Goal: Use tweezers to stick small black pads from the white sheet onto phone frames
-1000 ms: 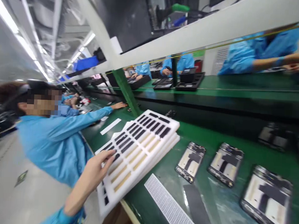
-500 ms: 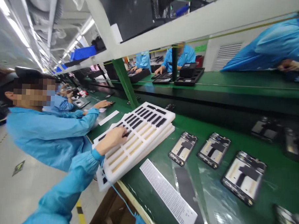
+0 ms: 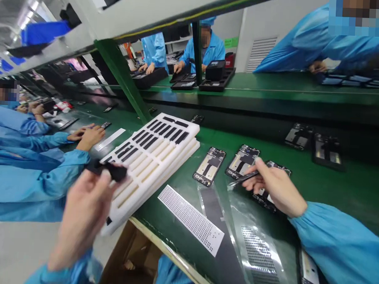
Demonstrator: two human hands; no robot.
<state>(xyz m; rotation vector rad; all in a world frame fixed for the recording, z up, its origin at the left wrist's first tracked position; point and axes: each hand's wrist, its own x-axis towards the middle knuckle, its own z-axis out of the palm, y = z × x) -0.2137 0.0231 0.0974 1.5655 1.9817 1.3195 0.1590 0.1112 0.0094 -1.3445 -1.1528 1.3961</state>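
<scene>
1. left hand raised above the near bench edge, blurred, fingers curled, forearm in a blue sleeve.
2. right hand low over the green workbench, wrist behind a gathered blue cuff, fingers angled toward the phone frames.
3. left fingers pinched together on a small black strip, its ends showing on either side of the grip, just above stacked white foam trays with rows of black and tan pieces.
4. right thumb and fingers closed around slim metal tweezers, tip just beside the lower corner of a phone frame, another phone frame partly hidden under the hand.
5. between trays and frames, a narrow green strip of bench, with a white perforated sheet and clear plastic film lying on it; cardboard box below the bench edge.
6. a co-worker's hand on the bench beyond the trays, apart from both of the person's hands.
</scene>
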